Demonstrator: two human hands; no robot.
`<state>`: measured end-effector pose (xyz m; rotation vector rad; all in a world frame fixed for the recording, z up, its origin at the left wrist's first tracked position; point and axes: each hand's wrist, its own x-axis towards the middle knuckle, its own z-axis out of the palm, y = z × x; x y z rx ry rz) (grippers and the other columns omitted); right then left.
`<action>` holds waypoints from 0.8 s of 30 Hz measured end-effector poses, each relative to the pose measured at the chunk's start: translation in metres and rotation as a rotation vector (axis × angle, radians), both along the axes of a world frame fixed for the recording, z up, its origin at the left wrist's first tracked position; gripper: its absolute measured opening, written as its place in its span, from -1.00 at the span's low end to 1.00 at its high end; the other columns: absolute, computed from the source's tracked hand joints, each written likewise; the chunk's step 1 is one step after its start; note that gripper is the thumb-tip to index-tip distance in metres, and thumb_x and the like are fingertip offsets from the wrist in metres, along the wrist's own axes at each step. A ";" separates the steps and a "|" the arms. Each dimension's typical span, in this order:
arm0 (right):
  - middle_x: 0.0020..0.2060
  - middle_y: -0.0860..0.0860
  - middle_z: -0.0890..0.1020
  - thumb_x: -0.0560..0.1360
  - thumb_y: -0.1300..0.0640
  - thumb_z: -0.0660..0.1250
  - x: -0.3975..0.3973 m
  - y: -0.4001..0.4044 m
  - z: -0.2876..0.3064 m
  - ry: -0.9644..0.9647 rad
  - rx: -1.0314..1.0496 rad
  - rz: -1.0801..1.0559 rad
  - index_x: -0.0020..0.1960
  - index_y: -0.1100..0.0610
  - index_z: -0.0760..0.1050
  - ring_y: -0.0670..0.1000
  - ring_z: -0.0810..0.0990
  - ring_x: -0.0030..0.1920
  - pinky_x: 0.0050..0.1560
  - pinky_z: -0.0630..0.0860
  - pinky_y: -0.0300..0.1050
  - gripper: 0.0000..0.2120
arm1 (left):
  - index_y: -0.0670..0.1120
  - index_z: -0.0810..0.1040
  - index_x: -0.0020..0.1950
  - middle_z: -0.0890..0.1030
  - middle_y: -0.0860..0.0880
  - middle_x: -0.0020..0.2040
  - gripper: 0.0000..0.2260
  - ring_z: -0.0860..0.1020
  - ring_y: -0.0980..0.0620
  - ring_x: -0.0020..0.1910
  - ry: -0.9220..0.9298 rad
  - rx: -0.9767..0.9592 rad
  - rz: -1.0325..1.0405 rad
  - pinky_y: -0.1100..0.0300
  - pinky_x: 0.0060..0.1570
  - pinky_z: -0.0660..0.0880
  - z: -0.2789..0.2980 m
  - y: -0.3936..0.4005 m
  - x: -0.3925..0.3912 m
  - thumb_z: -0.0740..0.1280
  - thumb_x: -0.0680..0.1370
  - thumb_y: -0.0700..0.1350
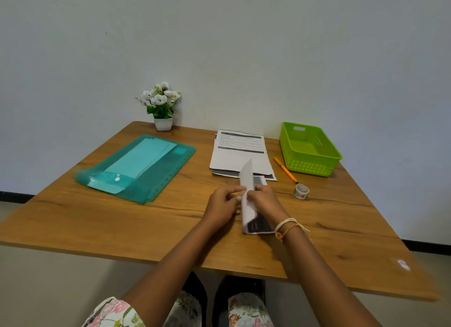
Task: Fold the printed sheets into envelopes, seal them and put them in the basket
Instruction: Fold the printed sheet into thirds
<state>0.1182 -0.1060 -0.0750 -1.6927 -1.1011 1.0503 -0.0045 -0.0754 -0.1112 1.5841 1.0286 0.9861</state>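
Observation:
A printed sheet (247, 180), partly folded, stands on its long edge in the middle of the wooden table (170, 226). My left hand (223, 204) pinches its raised flap from the left. My right hand (264, 200) grips it from the right, fingers curled over the paper. Behind it lies a stack of printed sheets (238, 153). A teal plastic folder (136, 168) with pale envelopes inside lies at the left. The green basket (308, 148) at the back right holds nothing that I can see.
An orange pen (285, 169) lies between the stack and the basket. A small roll of patterned tape (301, 191) sits right of my hands. A white pot of flowers (162, 107) stands at the back edge by the wall.

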 end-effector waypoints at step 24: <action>0.43 0.08 0.35 0.56 0.13 0.16 -0.002 0.005 -0.040 -1.112 0.192 0.222 0.47 0.07 0.26 0.07 0.24 0.46 0.48 0.10 0.04 -0.53 | 0.02 0.02 0.57 0.03 0.03 0.58 -0.52 -0.01 0.05 0.55 1.038 0.500 -0.116 0.01 0.50 -0.01 -0.023 0.010 -0.024 -0.05 0.66 0.09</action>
